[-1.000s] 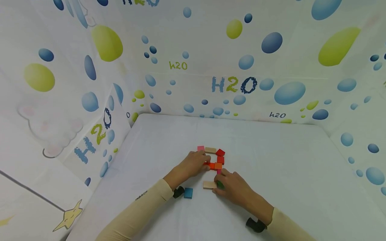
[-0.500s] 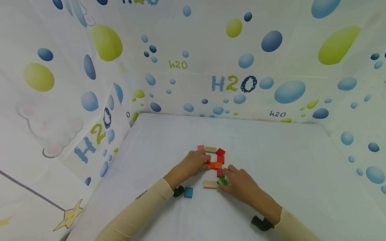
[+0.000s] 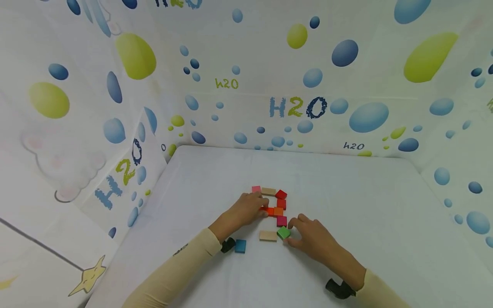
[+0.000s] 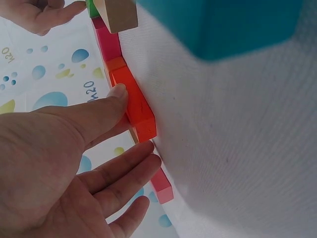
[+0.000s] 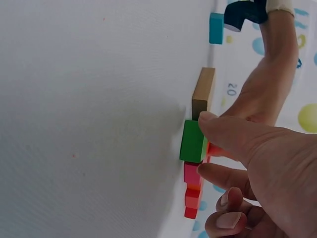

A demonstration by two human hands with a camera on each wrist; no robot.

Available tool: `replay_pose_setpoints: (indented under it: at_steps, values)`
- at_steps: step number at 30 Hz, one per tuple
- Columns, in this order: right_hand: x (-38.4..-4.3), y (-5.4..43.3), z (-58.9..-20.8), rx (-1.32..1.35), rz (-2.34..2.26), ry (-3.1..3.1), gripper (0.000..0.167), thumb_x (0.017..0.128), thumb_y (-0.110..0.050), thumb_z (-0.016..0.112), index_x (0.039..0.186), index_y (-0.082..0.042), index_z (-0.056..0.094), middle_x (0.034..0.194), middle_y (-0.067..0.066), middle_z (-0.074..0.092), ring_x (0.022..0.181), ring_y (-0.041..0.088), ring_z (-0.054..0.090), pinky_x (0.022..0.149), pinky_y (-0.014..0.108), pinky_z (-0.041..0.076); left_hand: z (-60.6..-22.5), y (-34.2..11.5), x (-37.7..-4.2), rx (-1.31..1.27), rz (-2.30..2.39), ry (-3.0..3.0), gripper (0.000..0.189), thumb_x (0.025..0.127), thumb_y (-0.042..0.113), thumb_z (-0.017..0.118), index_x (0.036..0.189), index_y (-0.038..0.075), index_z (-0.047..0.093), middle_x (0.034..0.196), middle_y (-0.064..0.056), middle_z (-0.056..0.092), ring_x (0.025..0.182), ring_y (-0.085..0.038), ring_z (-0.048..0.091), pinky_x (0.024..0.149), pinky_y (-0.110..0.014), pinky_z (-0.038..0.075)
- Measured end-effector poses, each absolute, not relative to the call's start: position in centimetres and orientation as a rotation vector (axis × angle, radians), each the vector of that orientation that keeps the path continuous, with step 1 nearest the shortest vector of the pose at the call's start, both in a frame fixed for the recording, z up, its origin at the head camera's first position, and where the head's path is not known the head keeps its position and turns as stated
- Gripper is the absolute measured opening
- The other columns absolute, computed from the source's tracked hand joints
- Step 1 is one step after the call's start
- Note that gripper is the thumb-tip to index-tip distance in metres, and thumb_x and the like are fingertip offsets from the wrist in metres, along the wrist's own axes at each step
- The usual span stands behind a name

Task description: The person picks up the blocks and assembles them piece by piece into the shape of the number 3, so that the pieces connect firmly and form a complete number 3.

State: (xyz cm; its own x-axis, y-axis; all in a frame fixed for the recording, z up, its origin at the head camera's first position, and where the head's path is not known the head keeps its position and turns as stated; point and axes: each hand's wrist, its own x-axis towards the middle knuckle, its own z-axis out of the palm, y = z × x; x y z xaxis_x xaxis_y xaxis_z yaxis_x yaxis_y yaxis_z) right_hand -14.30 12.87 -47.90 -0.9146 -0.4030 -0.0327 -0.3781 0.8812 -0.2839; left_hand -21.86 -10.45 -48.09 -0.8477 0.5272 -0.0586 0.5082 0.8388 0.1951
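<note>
Colored blocks lie on the white table in a shape of rows. My left hand (image 3: pixel 245 209) pinches a red-orange block (image 4: pixel 136 106) between thumb and index finger; part of it is hidden. Right beside it sits an orange block (image 3: pixel 278 211), with a magenta block (image 3: pixel 281 221) below. A green block (image 3: pixel 283 232), turned at an angle, lies at the right end of a plain wooden block (image 3: pixel 268 236). Around the green block my right hand (image 3: pixel 313 240) is spread, its thumb close to one corner; whether it touches cannot be told.
Farther back are a pink block (image 3: pixel 256 189), another wooden block (image 3: pixel 268 191) and two red blocks (image 3: pixel 281 204). A blue block (image 3: pixel 240 246) lies apart, near the left wrist's black camera (image 3: pixel 228 245). Patterned sheets (image 3: pixel 246 85) stand behind and at the sides.
My right hand has moved off to the right and loosened from the green block, which is now uncovered with the magenta block. The left hand has stayed in place.
</note>
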Motion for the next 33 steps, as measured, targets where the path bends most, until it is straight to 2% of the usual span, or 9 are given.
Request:
replay_pose_setpoints:
  at_steps: [14,19,25,33]
  values:
    - [-14.3,12.8,-48.5,-0.669,-0.425,2.988,0.035,0.083,-0.038,0.091,0.109,-0.023,0.072,0.095,-0.005,0.062,0.071,0.011,0.05,0.068,0.028,0.05,-47.8,-10.3,-21.8,0.804,0.269,2.901,0.022,0.1,0.035,0.074,0.116,0.02,0.071,0.117,-0.003,0.066,0.114,-0.019,0.059,0.108,-0.048,0.048]
    - [-14.4,12.8,-48.6,-0.682,-0.404,2.996,0.038,0.083,-0.039,0.091,0.111,-0.022,0.072,0.095,-0.005,0.062,0.072,0.01,0.052,0.069,0.027,0.052,-47.8,-10.3,-21.7,0.802,0.266,2.904,0.023,0.1,0.035,0.074,0.117,0.02,0.071,0.116,-0.003,0.066,0.114,-0.019,0.059,0.108,-0.048,0.048]
    - [-14.4,12.7,-48.5,-0.702,-0.376,3.02,0.045,0.081,-0.041,0.092,0.115,-0.02,0.071,0.095,-0.005,0.06,0.074,0.009,0.051,0.067,0.025,0.049,-47.8,-10.4,-21.7,0.802,0.271,2.905,0.024,0.1,0.035,0.074,0.118,0.02,0.071,0.116,-0.002,0.066,0.113,-0.019,0.059,0.107,-0.047,0.049]
    - [-14.5,11.9,-48.8,-0.907,-0.407,3.011,0.05,0.082,-0.044,0.091,0.12,-0.018,0.071,0.094,-0.005,0.056,0.072,0.007,0.046,0.062,0.022,0.043,-47.9,-10.4,-21.9,0.812,0.266,2.896,0.024,0.1,0.036,0.074,0.118,0.021,0.071,0.115,-0.001,0.066,0.112,-0.018,0.058,0.107,-0.047,0.049]
